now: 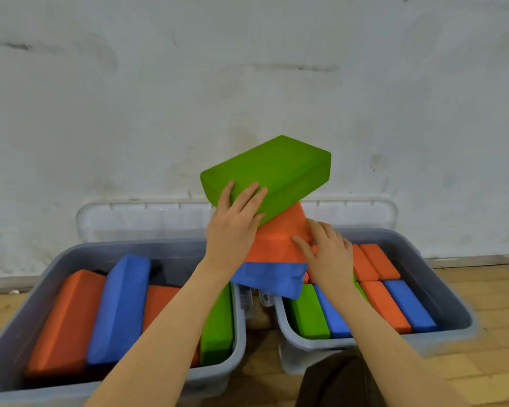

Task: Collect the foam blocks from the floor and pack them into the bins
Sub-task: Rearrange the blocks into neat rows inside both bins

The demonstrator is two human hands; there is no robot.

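Note:
Two grey bins stand side by side on the floor, the left bin [56, 259] and the right bin [441, 277], both holding orange, blue and green foam blocks on edge. Above the gap between them is a stack of three blocks: a green block [279, 165] on top, tilted, an orange block [279, 236] under it, and a blue block [271, 279] at the bottom. My left hand [232, 227] grips the near corner of the green block. My right hand [326, 254] presses on the right side of the orange block.
A white wall rises right behind the bins. Two clear plastic lids [147, 218] lean against it. Wooden floor [488, 292] shows to the right and between the bins. A dark clothed knee [335, 380] is at the bottom edge.

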